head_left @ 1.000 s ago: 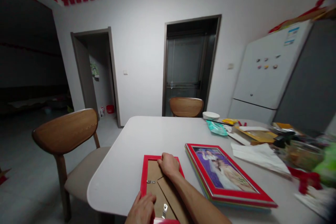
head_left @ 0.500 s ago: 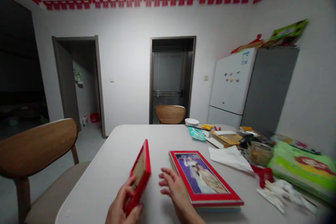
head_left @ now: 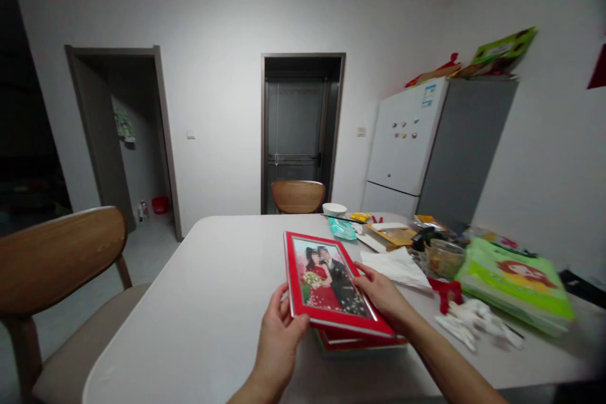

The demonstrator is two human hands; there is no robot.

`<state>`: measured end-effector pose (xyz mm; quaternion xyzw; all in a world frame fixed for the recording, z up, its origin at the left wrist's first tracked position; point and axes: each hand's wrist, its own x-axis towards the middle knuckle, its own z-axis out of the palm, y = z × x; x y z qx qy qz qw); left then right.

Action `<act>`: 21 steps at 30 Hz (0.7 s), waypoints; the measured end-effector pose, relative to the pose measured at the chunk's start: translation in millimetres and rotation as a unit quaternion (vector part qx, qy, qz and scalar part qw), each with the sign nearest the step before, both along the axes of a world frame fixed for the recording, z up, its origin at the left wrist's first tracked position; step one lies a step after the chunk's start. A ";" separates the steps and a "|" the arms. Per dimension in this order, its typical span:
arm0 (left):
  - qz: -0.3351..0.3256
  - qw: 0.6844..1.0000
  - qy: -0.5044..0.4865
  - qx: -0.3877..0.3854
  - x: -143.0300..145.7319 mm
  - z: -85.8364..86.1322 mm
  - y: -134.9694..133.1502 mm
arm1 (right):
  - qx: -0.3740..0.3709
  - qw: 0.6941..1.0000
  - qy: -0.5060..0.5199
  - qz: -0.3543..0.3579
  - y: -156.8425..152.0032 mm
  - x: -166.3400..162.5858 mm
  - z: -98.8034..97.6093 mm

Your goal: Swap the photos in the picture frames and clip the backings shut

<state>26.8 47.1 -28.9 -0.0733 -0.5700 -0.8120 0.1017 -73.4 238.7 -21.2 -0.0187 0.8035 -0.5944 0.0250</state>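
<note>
A red photo frame (head_left: 331, 312) with a picture of a couple faces up between my hands, slightly tilted above another red frame (head_left: 360, 345) that lies beneath it on the white table. My left hand (head_left: 279, 334) is closed on its lower left corner, thumb over the front. Along the right edge, my right hand (head_left: 379, 290) grips the same frame, fingers on the border. The lower frame is mostly covered, and only its near edge shows.
White paper (head_left: 398, 267), a glass bowl (head_left: 444, 259), crumpled tissues (head_left: 478, 322) and a green tissue pack (head_left: 518, 284) crowd the table's right side. A teal packet (head_left: 341, 228) and white bowl (head_left: 334, 209) stand farther back. A wooden chair (head_left: 66, 259) is at left.
The frame in my left hand has moved right and turned from edge-on to picture up, over the other frame. My right hand, open before, now holds its right edge. The view has shifted slightly.
</note>
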 end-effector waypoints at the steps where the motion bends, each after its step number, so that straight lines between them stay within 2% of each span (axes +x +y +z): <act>1: -0.006 1.000 0.008 -0.027 -3.4 -9.4 8.9 | 0.027 1.000 0.001 -0.002 12.6 -9.5 -2.4; 4: 0.022 0.990 0.010 -0.141 -10.0 -34.3 30.0 | 0.073 0.997 0.006 0.002 34.6 -27.4 -9.2; 7: 0.057 0.969 -0.034 -0.238 -10.6 -47.9 38.2 | 0.096 0.995 0.012 0.016 40.9 -29.1 -13.4; 10: 0.048 0.961 -0.071 -0.261 -8.2 -54.8 39.0 | 0.103 0.994 0.003 0.035 46.3 -17.3 -18.4; 15: -0.004 0.968 -0.073 -0.242 -9.1 -68.1 37.4 | 0.066 0.995 -0.038 0.068 57.9 6.6 -35.1; 18: 0.037 0.959 -0.064 -0.273 -17.6 -74.0 23.9 | 0.054 0.996 -0.025 0.068 41.5 9.9 -43.7; 21: 0.108 0.938 -0.077 -0.320 -32.0 -76.1 -9.2 | 0.040 0.995 -0.018 0.086 -0.3 6.4 -47.5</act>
